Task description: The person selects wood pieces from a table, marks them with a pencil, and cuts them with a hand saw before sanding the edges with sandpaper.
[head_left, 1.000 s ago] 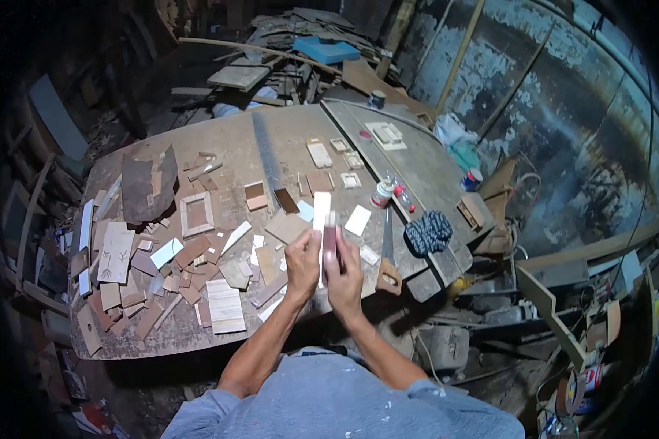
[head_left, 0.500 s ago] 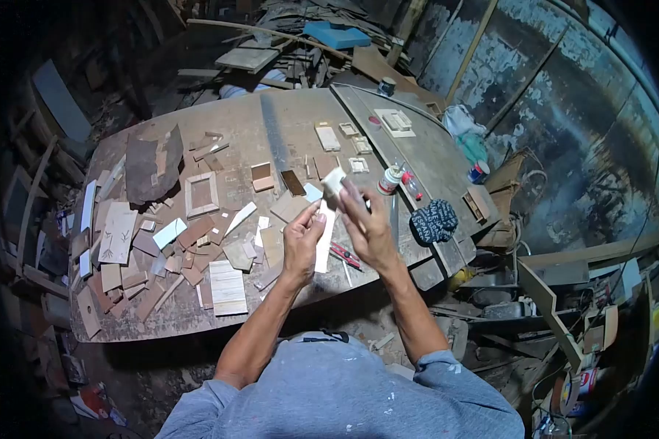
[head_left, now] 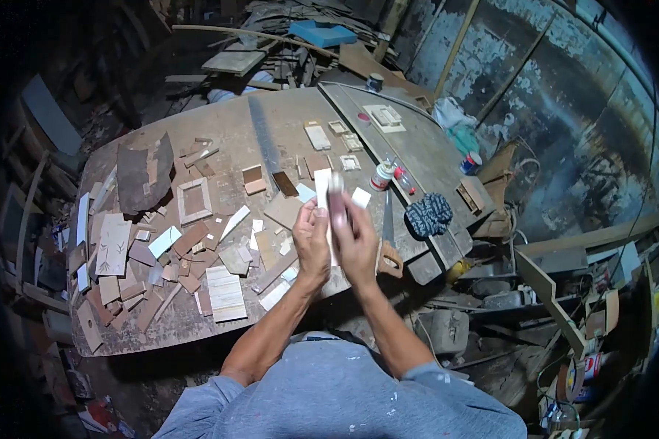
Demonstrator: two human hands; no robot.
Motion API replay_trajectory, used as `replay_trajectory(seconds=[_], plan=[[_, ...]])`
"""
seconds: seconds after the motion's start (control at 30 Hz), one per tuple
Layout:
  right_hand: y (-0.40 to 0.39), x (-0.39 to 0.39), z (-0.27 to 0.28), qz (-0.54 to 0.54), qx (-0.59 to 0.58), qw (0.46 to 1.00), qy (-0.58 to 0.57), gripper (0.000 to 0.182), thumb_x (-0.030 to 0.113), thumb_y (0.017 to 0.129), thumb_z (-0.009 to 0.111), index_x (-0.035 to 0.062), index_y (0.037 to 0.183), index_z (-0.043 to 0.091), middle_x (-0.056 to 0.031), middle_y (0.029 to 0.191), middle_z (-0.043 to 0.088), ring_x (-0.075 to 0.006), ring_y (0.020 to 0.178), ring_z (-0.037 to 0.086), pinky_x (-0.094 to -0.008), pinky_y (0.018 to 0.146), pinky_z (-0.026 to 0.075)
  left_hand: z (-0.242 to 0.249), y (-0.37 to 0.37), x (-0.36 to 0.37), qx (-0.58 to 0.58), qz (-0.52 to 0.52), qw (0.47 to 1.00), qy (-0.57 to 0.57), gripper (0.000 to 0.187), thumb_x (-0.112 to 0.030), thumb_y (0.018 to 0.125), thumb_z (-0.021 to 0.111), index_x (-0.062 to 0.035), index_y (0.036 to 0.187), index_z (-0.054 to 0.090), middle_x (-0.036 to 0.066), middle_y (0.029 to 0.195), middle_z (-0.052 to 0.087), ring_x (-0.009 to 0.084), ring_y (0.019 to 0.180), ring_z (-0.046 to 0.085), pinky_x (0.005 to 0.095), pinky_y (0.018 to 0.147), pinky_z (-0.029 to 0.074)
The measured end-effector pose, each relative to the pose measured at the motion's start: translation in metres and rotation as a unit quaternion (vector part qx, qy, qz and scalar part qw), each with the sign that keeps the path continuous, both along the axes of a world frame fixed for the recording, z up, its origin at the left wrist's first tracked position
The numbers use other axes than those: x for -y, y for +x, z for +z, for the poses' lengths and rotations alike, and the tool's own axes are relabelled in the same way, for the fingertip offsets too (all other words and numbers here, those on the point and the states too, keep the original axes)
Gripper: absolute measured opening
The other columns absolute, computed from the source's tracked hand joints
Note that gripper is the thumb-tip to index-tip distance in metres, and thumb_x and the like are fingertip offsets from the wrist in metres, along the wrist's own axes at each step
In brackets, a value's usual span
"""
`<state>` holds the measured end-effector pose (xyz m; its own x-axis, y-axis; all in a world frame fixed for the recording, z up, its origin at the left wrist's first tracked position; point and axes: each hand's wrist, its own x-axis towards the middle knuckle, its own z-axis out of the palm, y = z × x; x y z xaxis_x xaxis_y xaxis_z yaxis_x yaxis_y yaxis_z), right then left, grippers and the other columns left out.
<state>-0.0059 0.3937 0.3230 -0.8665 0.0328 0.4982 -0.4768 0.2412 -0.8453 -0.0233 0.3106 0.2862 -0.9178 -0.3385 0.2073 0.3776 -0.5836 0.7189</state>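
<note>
My left hand (head_left: 312, 241) is closed on a long, narrow pale wood strip (head_left: 323, 181), which stands out above the fingers. Beside it, touching or almost touching the strip, my right hand (head_left: 357, 245) is wrapped round a small block (head_left: 336, 192), blurred by motion. Both hands are over the near edge of the worktable (head_left: 220, 168). A handsaw with a wooden handle (head_left: 390, 260) lies just right of my right hand. Left of my left hand are loose wood offcuts (head_left: 227, 293).
A glue jar (head_left: 381, 175), a red-capped bottle (head_left: 404, 180) and a dark patterned cloth cap (head_left: 428, 216) lie to the right. Small wooden frames (head_left: 350, 162) sit farther back, with a larger frame (head_left: 194, 201) at left. Scrap wood (head_left: 234, 60) is piled behind the table.
The right hand and its block have moved left and down, closer to the left hand. The view has shifted slightly, and the saw handle now shows. The red tool near the hands is out of sight.
</note>
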Motion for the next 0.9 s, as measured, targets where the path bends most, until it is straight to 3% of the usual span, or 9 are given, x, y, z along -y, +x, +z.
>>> replay_trajectory(seconds=[0.07,0.13,0.27,0.37,0.5,0.53,0.73,0.8,0.9], plan=[[-0.017,0.008,0.010,0.061,0.074,0.983,-0.155,0.040,0.016,0.101,0.059,-0.0041,0.135,0.061,-0.0134,0.113,0.064,-0.0199,0.103,0.060,-0.0330,0.089,0.048,0.005,0.004,-0.004,0.003,0.006,1.000,0.001,0.033,-0.016,0.105,0.057,0.0031,0.131,0.052,0.008,0.102,0.071,0.0096,0.085,0.066,0.0234,0.072,0.054],[0.015,0.004,0.003,0.035,0.012,0.999,-0.012,0.041,0.017,0.101,0.059,-0.0038,0.137,0.060,-0.0130,0.116,0.064,-0.0192,0.105,0.060,-0.0322,0.092,0.047,0.016,-0.003,0.018,0.000,0.008,1.000,-0.008,0.032,-0.015,0.105,0.057,0.0035,0.131,0.053,0.008,0.103,0.071,0.0091,0.086,0.066,0.0228,0.073,0.053],[0.022,0.005,-0.039,0.038,0.011,0.998,-0.040,0.043,0.018,0.101,0.060,-0.0042,0.138,0.059,-0.0170,0.125,0.064,-0.0236,0.112,0.062,-0.0350,0.095,0.048,0.001,-0.005,0.022,0.017,0.056,0.996,-0.065,0.032,-0.017,0.105,0.057,0.0042,0.128,0.056,0.007,0.099,0.071,0.0079,0.081,0.065,0.0215,0.072,0.052],[-0.031,0.008,0.003,0.055,0.081,0.989,-0.113,0.044,0.016,0.101,0.059,-0.0050,0.139,0.057,-0.0169,0.127,0.063,-0.0254,0.110,0.062,-0.0350,0.095,0.048,0.001,0.012,0.001,0.023,0.044,0.994,-0.092,0.034,-0.019,0.105,0.058,0.0039,0.130,0.056,0.003,0.099,0.070,0.0053,0.082,0.062,0.0205,0.071,0.049],[0.032,0.013,-0.024,0.064,-0.014,0.998,0.006,0.045,0.014,0.100,0.060,-0.0050,0.140,0.056,-0.0183,0.129,0.062,-0.0264,0.116,0.059,-0.0359,0.099,0.046,0.009,-0.009,0.045,0.019,0.011,0.999,-0.042,0.039,-0.017,0.103,0.060,0.0048,0.135,0.054,0.003,0.101,0.070,0.0064,0.084,0.063,0.0216,0.071,0.052],[0.044,0.017,-0.031,0.068,0.029,0.997,-0.034,0.044,0.011,0.099,0.061,-0.0052,0.139,0.057,-0.0184,0.126,0.062,-0.0278,0.116,0.059,-0.0369,0.100,0.046,0.011,-0.011,0.044,0.019,0.025,0.998,-0.053,0.040,-0.017,0.104,0.060,0.0051,0.136,0.054,0.003,0.101,0.070,0.0062,0.085,0.063,0.0213,0.072,0.052],[-0.045,0.025,0.013,0.017,-0.027,0.998,-0.054,0.039,0.013,0.101,0.058,-0.0060,0.135,0.059,-0.0191,0.112,0.063,-0.0261,0.101,0.060,-0.0386,0.092,0.048,0.008,0.010,0.020,0.018,0.033,0.990,-0.135,0.041,-0.019,0.105,0.057,0.0059,0.138,0.053,0.005,0.104,0.069,0.0053,0.087,0.061,0.0199,0.075,0.049],[0.005,0.026,-0.003,0.043,0.027,0.999,-0.007,0.040,0.011,0.100,0.058,-0.0048,0.137,0.058,-0.0220,0.118,0.063,-0.0264,0.108,0.061,-0.0392,0.094,0.048,0.023,-0.002,0.041,0.003,0.035,0.998,-0.049,0.040,-0.019,0.106,0.056,0.0052,0.138,0.053,0.006,0.101,0.069,0.0064,0.083,0.062,0.0213,0.071,0.051],[0.043,0.021,-0.037,0.071,-0.010,0.997,0.014,0.042,0.011,0.100,0.058,-0.0039,0.140,0.057,-0.0231,0.129,0.062,-0.0264,0.118,0.060,-0.0377,0.098,0.047,0.006,-0.016,0.060,0.011,0.050,0.997,-0.064,0.038,-0.016,0.105,0.056,0.0049,0.136,0.053,0.005,0.102,0.070,0.0077,0.082,0.065,0.0212,0.069,0.052]])
